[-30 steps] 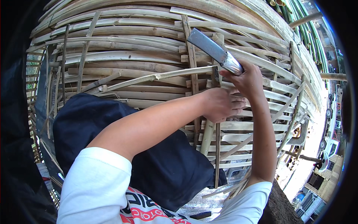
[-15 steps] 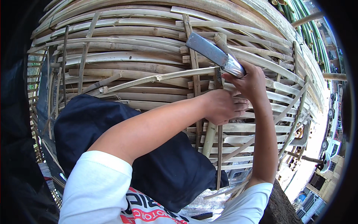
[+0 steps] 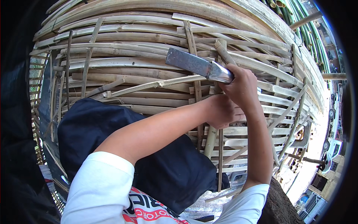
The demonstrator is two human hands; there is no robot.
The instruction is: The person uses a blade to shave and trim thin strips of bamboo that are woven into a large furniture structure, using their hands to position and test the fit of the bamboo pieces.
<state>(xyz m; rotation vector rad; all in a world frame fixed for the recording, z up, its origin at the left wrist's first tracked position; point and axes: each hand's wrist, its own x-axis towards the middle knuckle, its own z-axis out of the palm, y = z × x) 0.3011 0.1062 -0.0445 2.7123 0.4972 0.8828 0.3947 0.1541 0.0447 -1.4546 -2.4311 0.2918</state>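
My right hand (image 3: 241, 85) is wrapped around the silver metal-covered handle of a broad-bladed knife (image 3: 188, 62). Its flat grey blade points left, above a layer of split bamboo strips (image 3: 145, 37). Just below, my left hand (image 3: 220, 111) has its fingers curled toward the right, over a round bamboo pole (image 3: 211, 141) and a thin wooden slat (image 3: 220, 153). Whatever lies inside those fingers is hidden by the hand. A pale bamboo strip (image 3: 160, 84) runs from the left to beneath the blade.
Dark cloth (image 3: 164, 160) covers the area in front of my body. Narrow crosspieces (image 3: 89, 56) stand against the strips. At the upper right lie green bamboo poles (image 3: 309, 37). Beyond, on the right, a white vehicle (image 3: 331, 151) and a tree trunk (image 3: 279, 201) are visible.
The knife and my right hand have shifted left and a little downward, and the blade lies closer to level. My left hand stays in nearly the same place.
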